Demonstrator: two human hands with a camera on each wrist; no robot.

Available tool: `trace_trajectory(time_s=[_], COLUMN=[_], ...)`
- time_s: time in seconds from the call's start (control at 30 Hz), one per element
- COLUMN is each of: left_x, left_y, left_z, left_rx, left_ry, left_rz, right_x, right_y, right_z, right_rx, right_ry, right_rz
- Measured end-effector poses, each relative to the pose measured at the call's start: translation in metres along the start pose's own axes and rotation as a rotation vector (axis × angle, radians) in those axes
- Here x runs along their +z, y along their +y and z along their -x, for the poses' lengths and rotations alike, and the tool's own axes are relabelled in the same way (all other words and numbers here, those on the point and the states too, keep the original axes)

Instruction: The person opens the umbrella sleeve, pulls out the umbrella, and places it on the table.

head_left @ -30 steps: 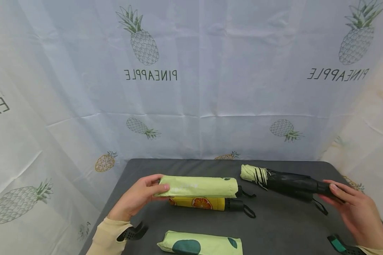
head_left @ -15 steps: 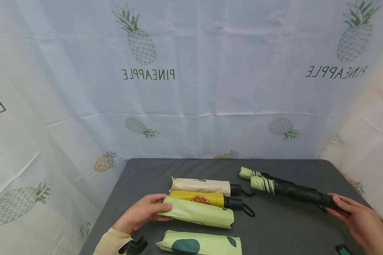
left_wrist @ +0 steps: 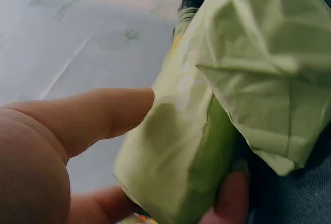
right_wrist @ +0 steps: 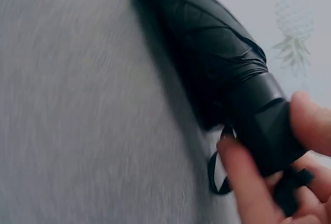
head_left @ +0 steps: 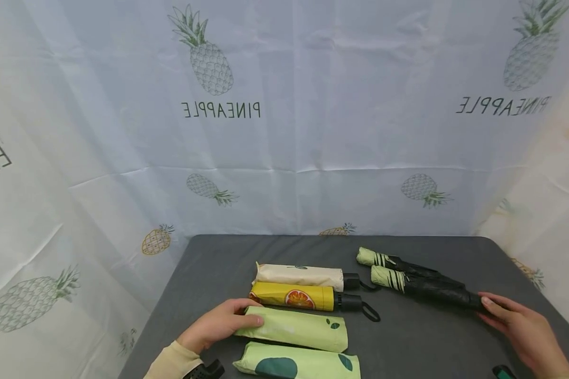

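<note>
A pale green sleeved folding umbrella (head_left: 294, 329), lying on the grey counter (head_left: 408, 337), is clasped at its end by the left grip (head_left: 218, 326). A black folded umbrella (head_left: 431, 289) is grasped at its handle by the right grip (head_left: 521, 329).

Four folded umbrellas (head_left: 297, 276) in rows left on the table (head_left: 408, 337), apparently two more (head_left: 422, 284) right.

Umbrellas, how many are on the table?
6. A cream umbrella, an orange-print yellow umbrella, a light green one held by the left hand, a green-spotted one at the front, and two black ones by the right hand.
</note>
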State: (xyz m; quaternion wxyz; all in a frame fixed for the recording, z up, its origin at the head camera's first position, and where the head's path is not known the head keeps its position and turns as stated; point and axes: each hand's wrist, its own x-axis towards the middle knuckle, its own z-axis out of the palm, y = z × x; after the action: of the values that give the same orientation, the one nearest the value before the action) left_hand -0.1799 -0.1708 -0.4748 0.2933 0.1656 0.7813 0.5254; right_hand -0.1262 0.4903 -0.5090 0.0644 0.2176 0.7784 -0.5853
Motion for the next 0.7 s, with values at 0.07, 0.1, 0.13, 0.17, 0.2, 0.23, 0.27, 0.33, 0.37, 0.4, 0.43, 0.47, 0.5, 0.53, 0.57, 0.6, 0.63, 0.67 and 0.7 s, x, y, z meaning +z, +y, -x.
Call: trace_trajectory(time_s=[0.07,0.1,0.13,0.17,0.2,0.23,0.27,0.33,0.37,0.4,0.43,0.47,0.5,0.53,0.57,0.6,0.63,0.67,0.7], left_x=[0.004,0.006,0.008,0.010,0.012,0.013,0.014,0.016,0.016,0.015,0.014,0.013,0.012,0.010,0.008,0.006,0.003,0.001,-0.001], left_y=[0.002,0.003,0.004,0.005,0.007,0.009,0.010,0.014,0.017,0.019,0.020,0.022,0.023,0.024,0.025,0.025,0.025,0.025,0.026], left_z=[0.001,0.000,0.000,0.000,0.000,0.000,-0.001,-0.001,-0.001,-0.001,-0.001,-0.001,-0.001,-0.001,-0.001,-0.001,0.000,0.000,0.001], left_rx=[-0.011,-0.020,-0.028,-0.038,-0.051,-0.063,-0.075,-0.107,-0.123,-0.136,-0.149,-0.159,-0.167,-0.172,-0.174,-0.177,-0.176,-0.176,-0.177], left_ry=[0.013,0.018,0.022,0.027,0.038,0.049,0.063,0.097,0.118,0.137,0.152,0.167,0.178,0.184,0.187,0.190,0.193,0.195,0.199], left_rz=[-0.027,-0.034,-0.039,-0.041,-0.048,-0.062,-0.074,-0.094,-0.105,-0.114,-0.116,-0.122,-0.127,-0.137,-0.142,-0.147,-0.155,-0.161,-0.167], right_x=[0.004,0.005,0.007,0.008,0.009,0.009,0.010,0.011,0.011,0.011,0.011,0.012,0.013,0.014,0.016,0.020,0.025,0.031,0.039], right_y=[-0.001,0.000,0.000,0.001,0.001,0.002,0.002,0.001,-0.001,-0.003,-0.005,-0.009,-0.012,-0.017,-0.022,-0.028,-0.033,-0.039,-0.045], right_z=[-0.003,-0.003,-0.003,-0.003,-0.003,-0.002,-0.001,0.002,0.003,0.005,0.007,0.009,0.011,0.013,0.014,0.015,0.016,0.016,0.017], right_rx=[0.024,0.034,0.046,0.060,0.074,0.082,0.091,0.097,0.096,0.090,0.078,0.063,0.042,0.010,-0.029,-0.073,-0.124,-0.181,-0.237], right_ry=[0.075,0.117,0.154,0.184,0.206,0.221,0.233,0.236,0.237,0.242,0.253,0.268,0.289,0.312,0.331,0.358,0.386,0.411,0.433], right_rz=[0.120,0.189,0.243,0.280,0.305,0.328,0.348,0.377,0.388,0.406,0.430,0.453,0.477,0.497,0.514,0.531,0.545,0.552,0.558])
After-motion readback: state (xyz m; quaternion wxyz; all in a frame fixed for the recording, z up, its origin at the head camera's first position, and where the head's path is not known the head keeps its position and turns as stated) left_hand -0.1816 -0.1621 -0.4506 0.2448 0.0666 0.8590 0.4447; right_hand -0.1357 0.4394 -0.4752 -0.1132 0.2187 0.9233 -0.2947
